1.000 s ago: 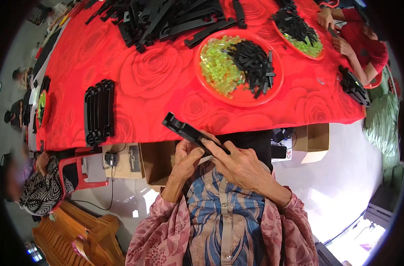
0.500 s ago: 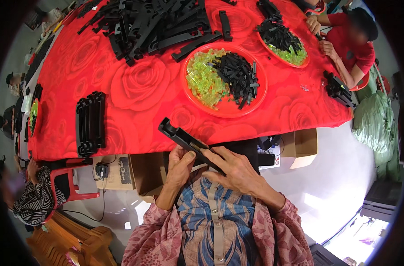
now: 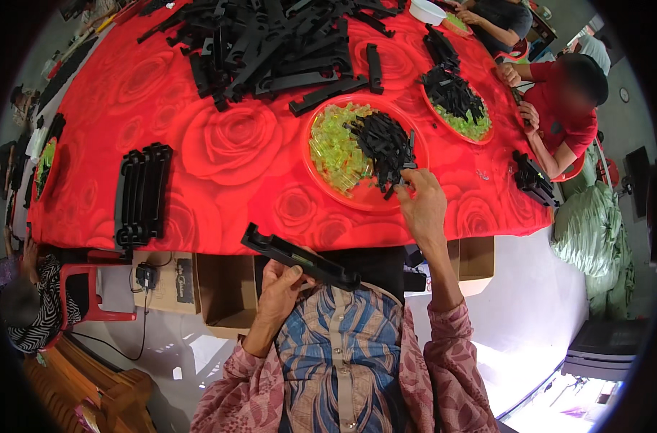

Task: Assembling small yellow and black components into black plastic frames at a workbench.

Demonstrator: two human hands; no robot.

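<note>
Table (image 3: 220, 159) under red rose-patterned cloth, loaded as follows: large heap of long black strips (image 3: 271, 43) at far side; stack of black strips (image 3: 141, 193) laid side by side near left edge; red plate (image 3: 327, 189) near front edge, holding yellow-green clear pieces on its left half and small black clips (image 3: 385, 144) on its right half. Second plate (image 3: 458, 108) of like contents further right, served by another person in red.

Change noted: right hand (image 3: 422, 206) no longer on the strip; half a second ago both hands closed on it at the lap. Now extended over front rim of red plate, fingertips drawn narrow at the edge of the black clip pile, touching or just lifting one clip; which, cannot tell. Judged: strip seated in the grip, fetching of a small part now in hand.

Black strip (image 3: 300, 256) off the table, held tilted just below its front edge, against the chest. Left hand (image 3: 279, 289) alone wrapped around its lower side, thumb over the top.

View also shifted since earlier frame: table nearer and larger.
</note>
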